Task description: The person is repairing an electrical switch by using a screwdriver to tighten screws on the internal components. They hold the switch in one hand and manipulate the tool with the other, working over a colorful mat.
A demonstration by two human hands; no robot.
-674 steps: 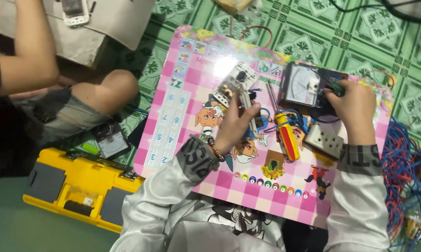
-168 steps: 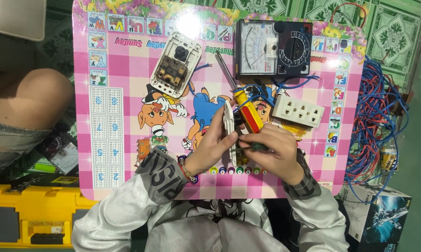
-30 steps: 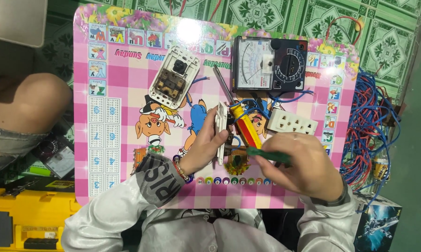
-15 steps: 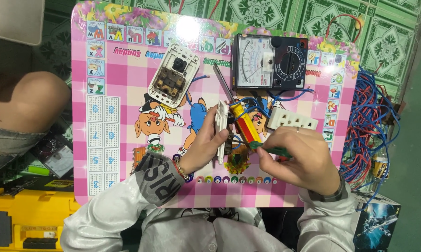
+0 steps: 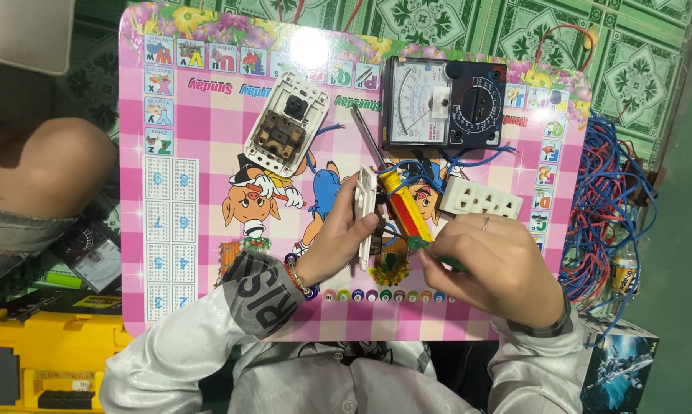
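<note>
Dark printed box [image 5: 618,366], bottom right

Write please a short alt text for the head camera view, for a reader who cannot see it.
Over a pink children's table, the left hand holds a white switch plate on edge while the right hand grips a green-handled tool beside it. An analog multimeter, a screwdriver and a white socket strip lie nearby.

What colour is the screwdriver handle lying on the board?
Yellow and red screwdriver handle, seen in the head view.
</note>
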